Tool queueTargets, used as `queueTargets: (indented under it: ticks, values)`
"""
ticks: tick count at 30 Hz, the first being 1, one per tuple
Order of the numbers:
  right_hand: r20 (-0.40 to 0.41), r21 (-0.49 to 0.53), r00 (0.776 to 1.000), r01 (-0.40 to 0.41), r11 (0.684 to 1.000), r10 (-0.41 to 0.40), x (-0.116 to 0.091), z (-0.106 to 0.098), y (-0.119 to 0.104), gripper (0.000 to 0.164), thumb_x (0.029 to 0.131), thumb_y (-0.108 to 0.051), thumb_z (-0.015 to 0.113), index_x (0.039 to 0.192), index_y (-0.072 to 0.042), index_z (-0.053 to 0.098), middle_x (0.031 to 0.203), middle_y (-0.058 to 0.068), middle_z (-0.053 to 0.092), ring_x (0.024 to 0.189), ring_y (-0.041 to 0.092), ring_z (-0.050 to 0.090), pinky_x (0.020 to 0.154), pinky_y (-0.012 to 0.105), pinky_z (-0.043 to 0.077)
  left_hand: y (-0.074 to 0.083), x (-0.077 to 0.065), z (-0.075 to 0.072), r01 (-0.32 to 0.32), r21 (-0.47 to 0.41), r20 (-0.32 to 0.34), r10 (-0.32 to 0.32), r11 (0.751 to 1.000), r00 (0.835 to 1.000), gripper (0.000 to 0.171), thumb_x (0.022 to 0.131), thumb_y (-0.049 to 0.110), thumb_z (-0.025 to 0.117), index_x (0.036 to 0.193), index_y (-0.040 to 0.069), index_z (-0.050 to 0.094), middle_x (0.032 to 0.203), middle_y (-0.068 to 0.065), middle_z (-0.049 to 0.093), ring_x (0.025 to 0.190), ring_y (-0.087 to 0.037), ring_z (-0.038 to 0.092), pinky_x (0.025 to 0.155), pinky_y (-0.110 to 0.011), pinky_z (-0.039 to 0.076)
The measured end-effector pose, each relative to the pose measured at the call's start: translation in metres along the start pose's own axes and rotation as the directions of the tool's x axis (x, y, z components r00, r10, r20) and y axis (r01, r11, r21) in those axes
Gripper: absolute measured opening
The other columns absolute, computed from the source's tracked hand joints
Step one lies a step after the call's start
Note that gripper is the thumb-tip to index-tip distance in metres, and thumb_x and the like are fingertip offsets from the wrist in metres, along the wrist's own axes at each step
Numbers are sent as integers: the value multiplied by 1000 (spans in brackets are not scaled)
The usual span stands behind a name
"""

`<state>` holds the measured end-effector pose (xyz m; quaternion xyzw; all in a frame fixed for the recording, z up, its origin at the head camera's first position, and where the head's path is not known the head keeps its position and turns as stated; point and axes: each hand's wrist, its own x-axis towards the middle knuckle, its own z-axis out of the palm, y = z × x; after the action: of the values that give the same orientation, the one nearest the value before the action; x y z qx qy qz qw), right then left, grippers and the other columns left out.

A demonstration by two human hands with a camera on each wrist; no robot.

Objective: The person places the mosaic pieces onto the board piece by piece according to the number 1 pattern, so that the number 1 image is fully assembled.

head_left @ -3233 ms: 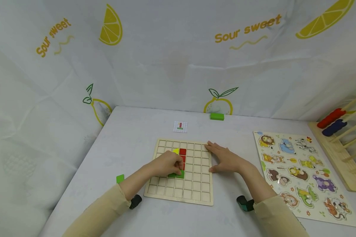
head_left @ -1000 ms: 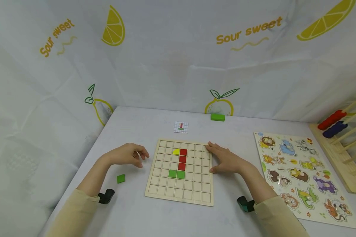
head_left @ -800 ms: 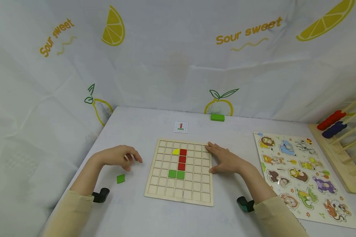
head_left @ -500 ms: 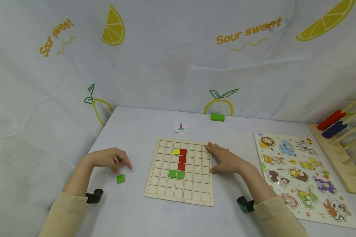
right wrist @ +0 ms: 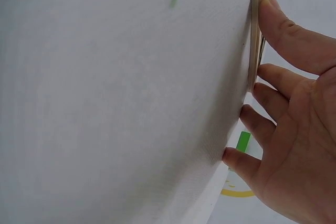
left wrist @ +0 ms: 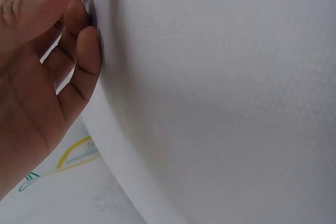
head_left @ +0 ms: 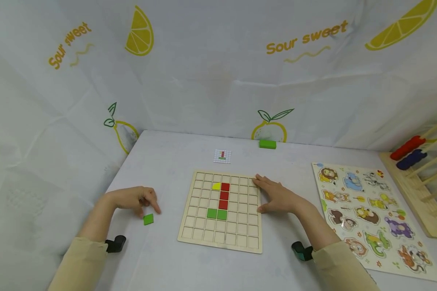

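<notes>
In the head view my left hand is low over the table, fingers bent, beside a loose green square tile. Its thumb is at the tile's upper left corner and a finger reaches past the right; whether they touch it is unclear. The left wrist view shows curled fingers at the table surface. My right hand rests with spread fingers against the right edge of the wooden grid board. On the board are a column of red tiles, a yellow piece and two green tiles.
Behind the board lies a small pattern card. A green block stands by the back cloth. To the right are an animal puzzle board and a wooden rack with red and blue pieces on rods.
My left hand has left the green tiles on the board, moved left and lowered beside the loose green tile. My right hand has stayed at the board's edge.
</notes>
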<state>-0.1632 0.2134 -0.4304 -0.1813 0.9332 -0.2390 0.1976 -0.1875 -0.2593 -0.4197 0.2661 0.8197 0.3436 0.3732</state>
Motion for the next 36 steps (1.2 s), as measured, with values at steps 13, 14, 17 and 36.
queueTargets:
  ticks: [13,14,17,36]
  values:
    - [-3,4,1000,1,1000,-1,0,0,0,93,80,-31,79,155,-7,29,165,16,18,153,42,14,119,68,11,6,2,11,69,71,-43,-66,995,997,47,60,-17,71,93,15,80,94,-2,50,85,-12,42,74,-18,36]
    - [-4,2,1000,1,1000,-1,0,0,0,93,80,-31,79,155,-7,29,165,16,19,153,42,14,119,68,12,6,1,11,73,71,-45,-70,995,997,48,60,-18,71,93,16,80,95,-2,49,85,-12,42,74,-18,37]
    - [-4,1,1000,-1,1000,1,0,0,0,93,80,-31,79,155,-7,29,165,16,19,153,41,14,119,68,12,6,0,11,82,77,-52,-78,994,996,50,60,-19,69,92,17,80,95,-1,48,86,-11,43,75,-18,37]
    - [-2,-7,1000,-3,1000,3,2,2,4,93,81,-32,79,155,-8,29,166,15,18,153,41,13,119,68,11,12,6,18,138,136,-142,-119,981,983,33,63,-11,78,82,15,71,91,0,54,86,-13,47,76,-20,41]
